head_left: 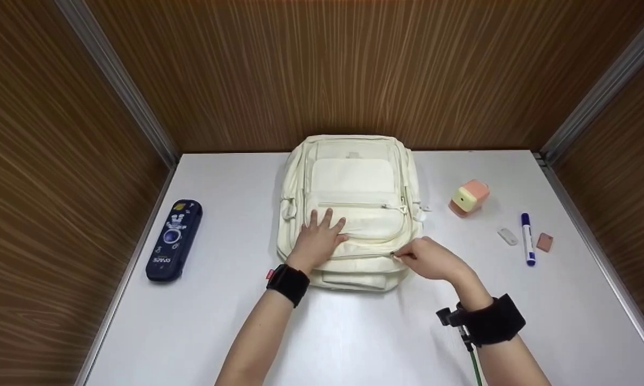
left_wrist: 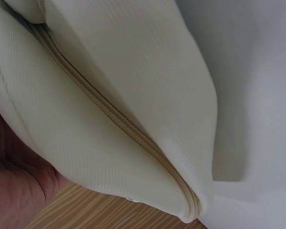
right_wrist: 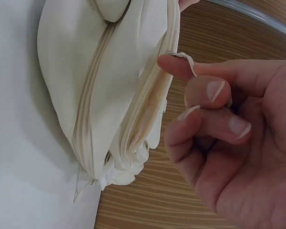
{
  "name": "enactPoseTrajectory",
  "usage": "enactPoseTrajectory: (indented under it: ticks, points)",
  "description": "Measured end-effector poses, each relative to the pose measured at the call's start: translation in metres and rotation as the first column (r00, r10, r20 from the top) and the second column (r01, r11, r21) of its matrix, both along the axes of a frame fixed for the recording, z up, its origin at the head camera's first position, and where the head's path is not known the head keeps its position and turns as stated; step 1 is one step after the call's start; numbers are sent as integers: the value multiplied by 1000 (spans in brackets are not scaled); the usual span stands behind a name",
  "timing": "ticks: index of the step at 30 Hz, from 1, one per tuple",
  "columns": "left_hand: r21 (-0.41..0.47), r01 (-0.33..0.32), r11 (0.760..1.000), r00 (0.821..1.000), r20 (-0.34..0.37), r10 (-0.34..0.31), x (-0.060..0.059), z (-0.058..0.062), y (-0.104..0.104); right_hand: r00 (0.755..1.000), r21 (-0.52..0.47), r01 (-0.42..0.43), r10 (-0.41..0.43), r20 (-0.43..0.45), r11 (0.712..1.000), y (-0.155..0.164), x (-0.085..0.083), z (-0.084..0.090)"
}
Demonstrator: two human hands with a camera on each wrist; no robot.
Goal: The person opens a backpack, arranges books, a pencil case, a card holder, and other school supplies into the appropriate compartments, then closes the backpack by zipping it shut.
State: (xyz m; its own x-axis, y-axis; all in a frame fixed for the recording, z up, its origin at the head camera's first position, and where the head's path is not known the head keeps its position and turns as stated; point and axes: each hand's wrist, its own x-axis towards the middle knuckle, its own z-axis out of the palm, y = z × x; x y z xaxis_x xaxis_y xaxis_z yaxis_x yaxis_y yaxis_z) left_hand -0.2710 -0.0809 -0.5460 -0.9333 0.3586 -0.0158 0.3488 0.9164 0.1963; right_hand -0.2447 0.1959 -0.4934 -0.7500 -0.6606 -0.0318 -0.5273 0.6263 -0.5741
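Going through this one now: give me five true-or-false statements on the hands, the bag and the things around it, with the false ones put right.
1. The left hand lies with spread fingers on the cream backpack. True.
2. The right hand holds the marker. False: the right hand pinches a zipper pull of the backpack.
3. In the head view, the marker lies between a small whitish piece and a small pink block. True.
4. In the head view, the dark blue case lies to the right of the backpack. False: the dark blue case lies to its left.
5. A black band is round the left wrist. True.
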Motion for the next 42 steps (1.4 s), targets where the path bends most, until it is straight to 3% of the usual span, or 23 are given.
enactPoseTrajectory:
  ticks: [8, 19, 28, 35, 37, 39, 42]
  points:
    - [-30, 7, 1000, 1000, -6, -7, -2, 1, 3, 1000, -30, -6, 7, 29, 1000, -17, 9, -2]
    - [7, -1, 1000, 1000, 9, 1, -3, 0, 8, 992, -19, -25, 23, -121, 1000, -47, 17, -9]
    - [-1, 3, 1000, 1000, -30, -3, 0, -4, 9, 987, -48, -19, 11, -163, 999, -62, 20, -17]
    - [51, -31, 998, 999, 18, 30, 8, -4, 10, 991, -51, 7, -14, -134, 999, -65, 25, -22]
    - [61, -41, 997, 998, -37, 44, 13, -2, 12, 991, -62, 40, -47, -126, 997, -65, 25, -23]
    - [93, -39, 995, 984, -169, 54, 20, -1, 15, 988, -78, 72, -82, -132, 994, -66, 25, -24]
    - [202, -14, 979, 928, -361, 88, 34, 2, 23, 983, -95, 93, -106, -150, 991, -66, 26, -23]
